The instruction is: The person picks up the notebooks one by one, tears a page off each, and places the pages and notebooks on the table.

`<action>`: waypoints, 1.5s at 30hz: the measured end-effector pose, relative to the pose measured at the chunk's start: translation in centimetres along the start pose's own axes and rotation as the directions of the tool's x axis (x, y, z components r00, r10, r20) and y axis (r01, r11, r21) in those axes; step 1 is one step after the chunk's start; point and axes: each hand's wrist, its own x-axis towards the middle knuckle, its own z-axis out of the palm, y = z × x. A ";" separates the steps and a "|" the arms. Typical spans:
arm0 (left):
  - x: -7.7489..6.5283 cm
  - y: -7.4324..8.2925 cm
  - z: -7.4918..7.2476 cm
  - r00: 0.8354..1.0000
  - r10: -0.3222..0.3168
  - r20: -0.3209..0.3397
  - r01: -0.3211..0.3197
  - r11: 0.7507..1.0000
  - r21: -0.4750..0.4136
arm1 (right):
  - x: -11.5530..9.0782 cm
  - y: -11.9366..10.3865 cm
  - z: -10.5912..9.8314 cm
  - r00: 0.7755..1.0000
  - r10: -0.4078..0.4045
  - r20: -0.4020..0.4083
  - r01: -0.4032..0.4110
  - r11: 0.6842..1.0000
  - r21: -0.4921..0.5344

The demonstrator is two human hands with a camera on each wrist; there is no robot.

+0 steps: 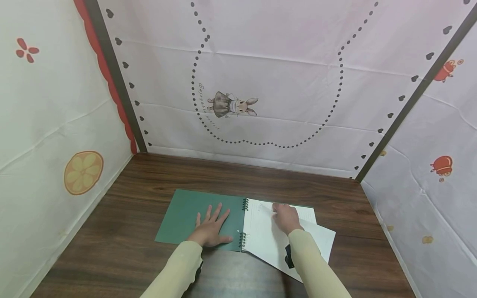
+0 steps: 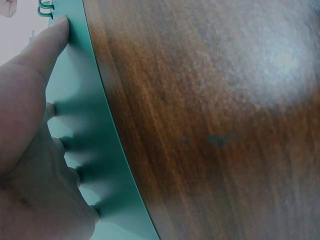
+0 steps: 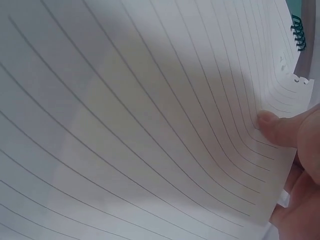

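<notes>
A green spiral notebook lies open on the table, its cover point(image 1: 179, 215) folded out to the left. My left hand point(image 1: 208, 231) rests on that cover with fingers spread; the left wrist view shows its thumb point(image 2: 52, 42) near the rings. On the right side, a white lined sheet point(image 1: 266, 244) slants across the pages beneath. My right hand point(image 1: 287, 218) pinches the sheet's edge between thumb point(image 3: 277, 127) and fingers. Notched holes along that edge stand away from the upper rings point(image 3: 298, 32). Whether the lower rings point(image 1: 243, 240) still hold the sheet, I cannot tell.
The notebook lies on a dark wood-grain table point(image 1: 123, 231). White printed cloth walls rise at the back point(image 1: 275, 91), left point(image 1: 41, 132) and right point(image 1: 428, 207). The slanted sheet's lower corner reaches toward the table's front, under the right forearm point(image 1: 316, 265).
</notes>
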 end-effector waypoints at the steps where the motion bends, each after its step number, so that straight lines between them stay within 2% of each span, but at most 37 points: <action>1: 0.0 0.0 0.0 1.000 0.000 0.000 0.000 1.000 -0.001 | 0.0 0.0 0.0 1.000 -0.001 0.007 0.001 1.000 0.000; 17: -0.1 0.0 0.0 1.000 0.003 -0.009 -0.003 1.000 -0.013 | 0.2 0.5 0.1 0.999 -0.038 -0.008 0.038 0.999 0.007; 27: 0.0 0.0 0.0 1.000 -0.003 -0.013 0.003 1.000 -0.020 | 0.0 0.1 0.1 1.000 -0.008 0.007 0.008 1.000 0.028; 37: 0.1 0.0 0.3 1.000 0.003 -0.013 -0.003 1.000 -0.015 | -0.3 0.1 0.3 0.996 -0.038 -0.083 0.034 0.998 -0.048; 45: 0.1 -0.1 -0.1 0.999 0.008 -0.036 -0.009 1.000 -0.027 | -0.7 0.0 0.6 0.988 0.022 -0.152 -0.017 0.999 0.035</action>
